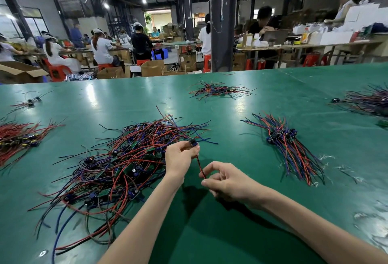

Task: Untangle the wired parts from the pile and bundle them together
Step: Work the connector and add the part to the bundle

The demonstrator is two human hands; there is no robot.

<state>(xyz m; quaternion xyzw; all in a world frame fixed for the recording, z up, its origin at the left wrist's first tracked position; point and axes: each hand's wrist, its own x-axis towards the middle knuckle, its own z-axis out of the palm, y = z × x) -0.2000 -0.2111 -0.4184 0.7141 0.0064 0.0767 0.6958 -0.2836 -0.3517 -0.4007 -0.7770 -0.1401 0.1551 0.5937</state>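
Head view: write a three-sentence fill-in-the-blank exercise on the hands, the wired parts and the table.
1. The small wired part is held up by the ____ hand, while the right hand pinches its wire lower down.
2. The laid-out bundle of parts lies to the ____ of both hands.
3. The table top is ____ in colour.

Missing words: left; right; green.

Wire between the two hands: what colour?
Red; the wire shows best in the head view.
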